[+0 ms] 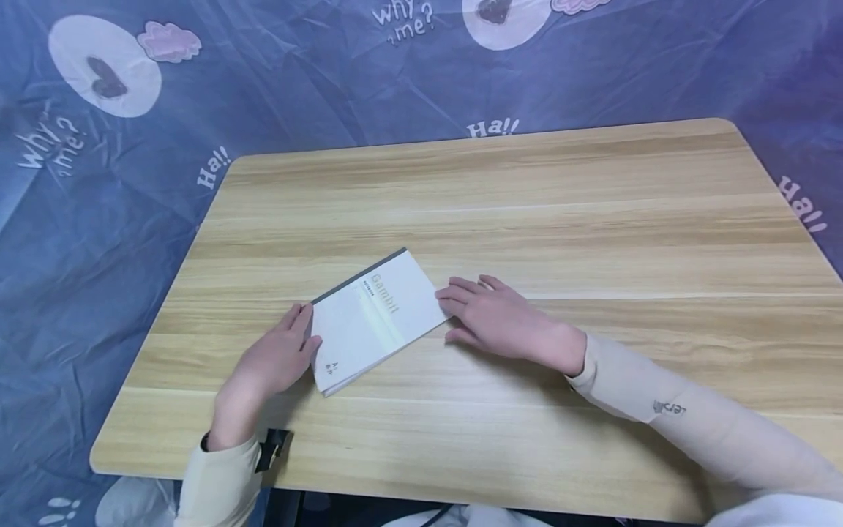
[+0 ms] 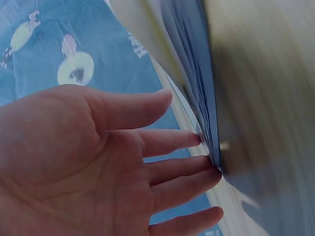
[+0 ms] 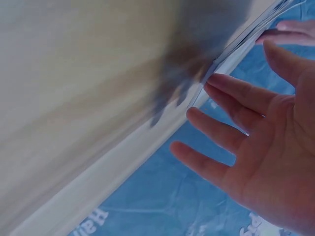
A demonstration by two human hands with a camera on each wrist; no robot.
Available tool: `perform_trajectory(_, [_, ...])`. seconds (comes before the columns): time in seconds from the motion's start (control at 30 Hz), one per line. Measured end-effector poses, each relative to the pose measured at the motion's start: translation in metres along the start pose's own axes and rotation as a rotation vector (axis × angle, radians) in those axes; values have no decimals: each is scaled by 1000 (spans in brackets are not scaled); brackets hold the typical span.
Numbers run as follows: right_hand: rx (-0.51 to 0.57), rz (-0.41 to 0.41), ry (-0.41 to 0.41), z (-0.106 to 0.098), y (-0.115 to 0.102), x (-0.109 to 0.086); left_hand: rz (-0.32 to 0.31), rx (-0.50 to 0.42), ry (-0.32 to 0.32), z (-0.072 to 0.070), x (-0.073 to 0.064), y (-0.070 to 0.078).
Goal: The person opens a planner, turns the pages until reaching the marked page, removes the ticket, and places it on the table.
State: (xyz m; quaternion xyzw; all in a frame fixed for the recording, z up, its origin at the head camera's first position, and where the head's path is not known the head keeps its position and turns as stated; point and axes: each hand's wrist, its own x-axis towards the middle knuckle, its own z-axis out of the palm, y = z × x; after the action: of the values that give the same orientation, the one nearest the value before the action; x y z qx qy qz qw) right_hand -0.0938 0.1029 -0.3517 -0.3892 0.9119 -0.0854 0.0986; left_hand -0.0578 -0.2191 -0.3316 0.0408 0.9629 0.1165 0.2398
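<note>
A white notebook [image 1: 349, 337] with a dark spine strip and "Gambit" on its cover lies slanted on the wooden table. At its left short edge is my left hand [image 1: 276, 356], whose extended fingertips touch the edge. The left wrist view shows this hand [image 2: 113, 147] with straight, spread fingers beside the notebook's page edges [image 2: 199, 93], which fan slightly. My right hand [image 1: 500, 318] reaches the opposite end, palm down, its fingertips touching the right corner. Seen from the right wrist, the fingers of that hand [image 3: 261, 132] are stretched out and do not curl round the notebook.
The light wood-grain table [image 1: 494, 197] extends beyond the notebook and far to the right. Blue printed cloth [image 1: 296, 80] hangs behind it and along its left side. A black strap [image 1: 271, 448] sits at the left wrist near the table's front edge.
</note>
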Motion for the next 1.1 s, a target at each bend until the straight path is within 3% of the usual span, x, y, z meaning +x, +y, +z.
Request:
perform_trajectory(0.5, [-34,132,46,-6,45,-8,129,83,60,12,-4,40])
perform_trajectory(1.1, [-28,280,-11,-19,94,-4,295,135,32,29,3,83])
